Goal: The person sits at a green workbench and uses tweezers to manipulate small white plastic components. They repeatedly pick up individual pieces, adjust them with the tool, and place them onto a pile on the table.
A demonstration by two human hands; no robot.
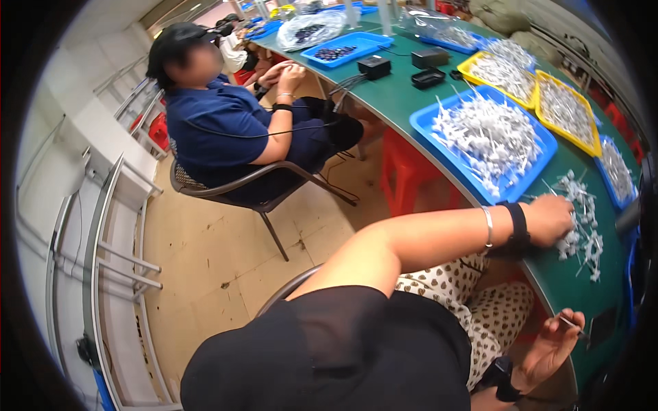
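My left hand (550,220) reaches across to the green table, its fingers curled down at a loose heap of small white plastic pieces (588,240) with thin stems. What lies under those fingertips is hidden. My right hand (548,349) is by the table's near edge, palm turned up. Thumb and fingers there pinch a slim metallic tool (572,324), too small to name for certain. Beyond the left hand stands a blue tray (419,123) piled with many more of the white pieces.
Yellow trays (598,145) and another blue tray (620,200) of small parts line the far side. A dark flat pad (603,327) lies near my right hand. Black boxes (374,66) sit farther along. A seated co-worker (226,123) is at left, a red stool (404,175) under the table.
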